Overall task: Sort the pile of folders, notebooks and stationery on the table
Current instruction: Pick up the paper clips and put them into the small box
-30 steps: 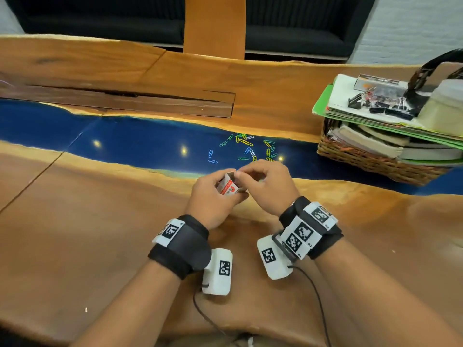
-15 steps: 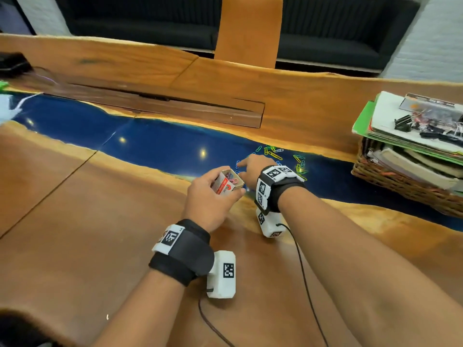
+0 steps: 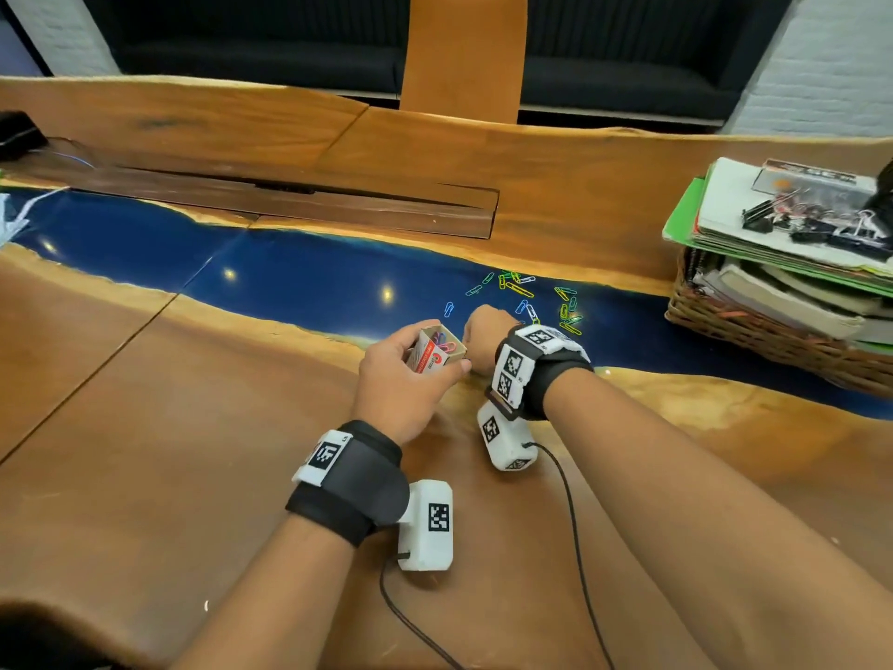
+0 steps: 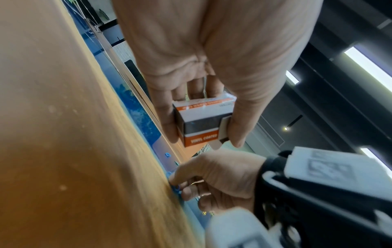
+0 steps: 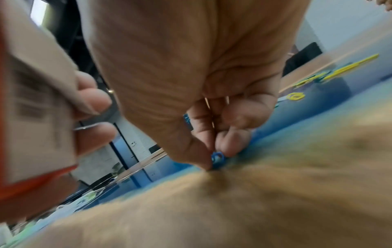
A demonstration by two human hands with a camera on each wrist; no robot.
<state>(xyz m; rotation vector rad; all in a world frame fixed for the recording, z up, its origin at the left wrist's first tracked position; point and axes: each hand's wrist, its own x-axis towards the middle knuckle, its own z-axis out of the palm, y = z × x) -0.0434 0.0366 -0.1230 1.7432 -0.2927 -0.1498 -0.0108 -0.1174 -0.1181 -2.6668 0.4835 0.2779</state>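
The table [image 3: 145,476] is a wood slab with a blue resin strip running across it.

Left hand [image 3: 401,379]: its fingers [image 4: 165,117] and thumb wrap the sides of a small orange-and-white paper clip box [image 3: 437,351]. The box is held just above the near wood edge with its tray slid open and facing up. A few coloured clips already lie inside.

Right hand [image 3: 485,338]: positioned just beside the box, lowered to the boundary between wood and resin. In the right wrist view, thumb and forefinger close narrowly on a single blue paper clip [image 5: 218,159] that lies against the table surface.

Loose paper clips [image 3: 531,297]: scattered on the blue strip just beyond the right hand.

Wicker basket [image 3: 754,340]: at the far right, well apart from the hands. It carries stacked notebooks and folders [image 3: 783,263], with black binder clips [image 3: 821,229] on top.

Step in hand, as judged: collecting scattered clips into the box, one at a time. This step is partly done; most clips remain on the table.

Next move calls for lifting the pinched clip clear, carrying it the short way left over the open tray and releasing it. The box should stay level to retain its contents.
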